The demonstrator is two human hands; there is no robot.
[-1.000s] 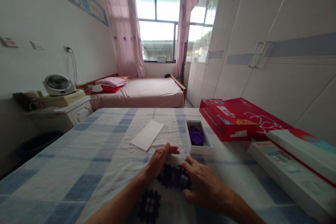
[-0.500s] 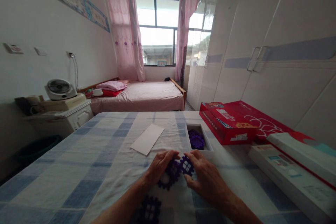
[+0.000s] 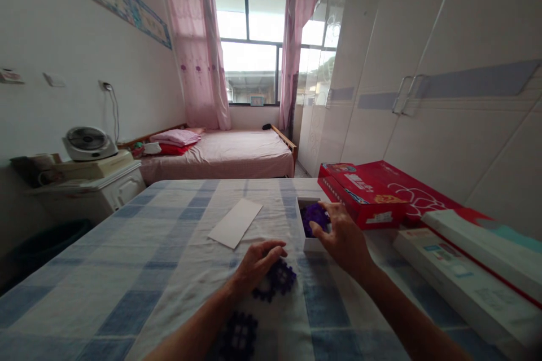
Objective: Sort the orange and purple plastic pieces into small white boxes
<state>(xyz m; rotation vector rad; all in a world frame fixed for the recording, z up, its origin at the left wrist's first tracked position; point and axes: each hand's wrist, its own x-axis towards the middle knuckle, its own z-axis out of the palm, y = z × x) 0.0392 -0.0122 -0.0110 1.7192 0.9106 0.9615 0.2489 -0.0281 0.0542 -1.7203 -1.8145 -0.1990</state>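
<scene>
My left hand (image 3: 260,262) is low over the table with its fingers stretched to the right, thumb a little apart from them. Just below its fingers lies a purple toothed piece (image 3: 283,277) with a window-like cross, overlapping or joined to a second purple piece (image 3: 263,290) partly hidden by the hand. Another such piece (image 3: 239,337), dark in shadow, lies nearer to me. Over a small white open box (image 3: 312,245), my right hand (image 3: 345,234) has thumb and fingertips on the edges of a purple toothed piece (image 3: 314,215). Other purple pieces seem to be under it.
A white card, perhaps the box lid (image 3: 236,223), lies left of the box. Red boxes (image 3: 364,192) and a long white box (image 3: 453,271) stand on the right. A checked cloth (image 3: 182,248) covers the table; a bed (image 3: 237,152) stands beyond.
My right hand has moved from the pieces beside my left hand up and right to the white box. My left hand stays nearly in place, its fingers off the piece's upper edge.
</scene>
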